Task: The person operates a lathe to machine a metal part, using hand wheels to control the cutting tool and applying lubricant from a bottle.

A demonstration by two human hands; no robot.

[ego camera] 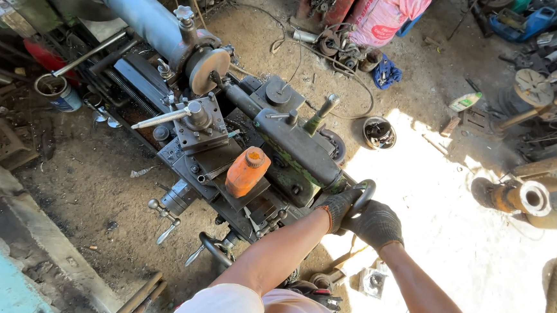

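A: Floor? Room?
B: Dirt workshop floor, scrap all round; lathe runs up-left from grip.
A: Hands?
B: Gloved left hand and right hand both closed round handwheel; orange bottle just left.

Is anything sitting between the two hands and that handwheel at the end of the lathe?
No. Both gloved hands already grip the handwheel: the left hand on its near-left rim, the right hand on its lower right. Nothing lies between them. The orange bottle sits on the carriage, apart from the wheel.
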